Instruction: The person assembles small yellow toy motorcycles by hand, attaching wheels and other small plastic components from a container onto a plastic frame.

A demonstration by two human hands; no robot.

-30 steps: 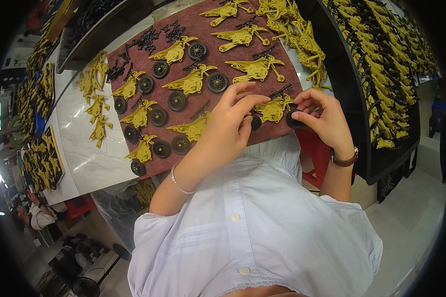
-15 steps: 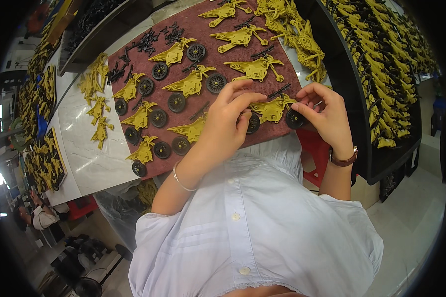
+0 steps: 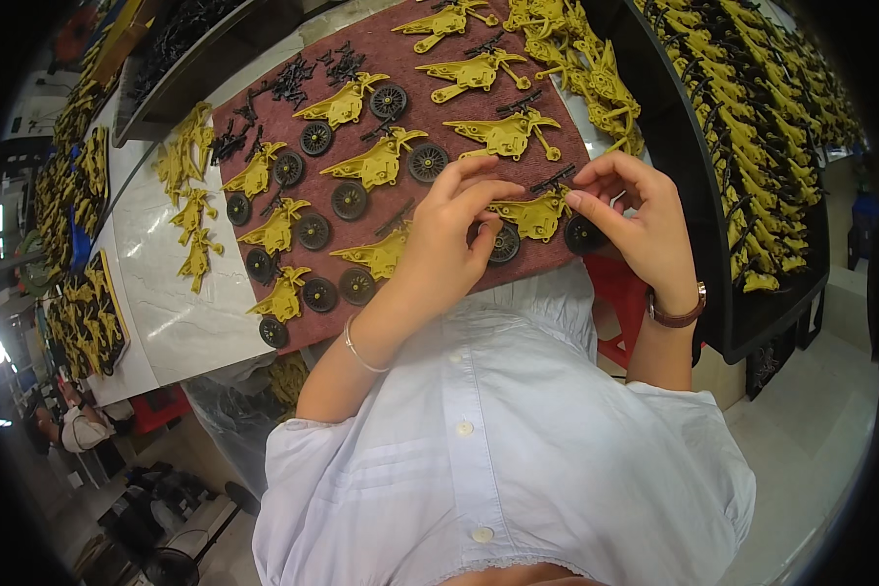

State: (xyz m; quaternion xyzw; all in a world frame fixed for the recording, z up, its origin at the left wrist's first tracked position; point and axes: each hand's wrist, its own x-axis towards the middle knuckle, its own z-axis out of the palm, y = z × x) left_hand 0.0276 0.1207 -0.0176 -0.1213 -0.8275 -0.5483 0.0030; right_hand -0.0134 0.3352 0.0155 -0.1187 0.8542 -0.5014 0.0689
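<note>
— Yellow plastic bike body [image 3: 535, 215] sits at the near edge of the maroon mat [image 3: 557, 146] on the desk [image 3: 156, 264], btwn both hands. Left hand [image 3: 454, 234] curls over its rear end, fingers bent and pinching there; right hand [image 3: 635, 220] pinches the front end w/ thumb and forefinger.

— Wheels on it?

— Black wheel [image 3: 504, 244] under the left fingers, another black wheel [image 3: 581, 234] below the right thumb. Can't tell if either is seated or just lying beside the body.

— Risk?

— Prob. a wheel popping loose: the part is right at the mat's edge, so a slip could send it off toward the lap. Pressing at a tilt could also bend the thin fork piece [image 3: 554, 179].

— What's crowding them?

— Rows of same yellow bodies w/ wheels, e.g. one body [image 3: 506, 135] just above the hands, close enough to get knocked. Loose black small parts [image 3: 293, 78] at the mat's far corner. Black tray [image 3: 752, 146] of finished yellow pieces on the right, near the right wrist w/ the watch [image 3: 676, 314]. More yellow pieces [image 3: 190, 210] lie off the mat at left.
</note>
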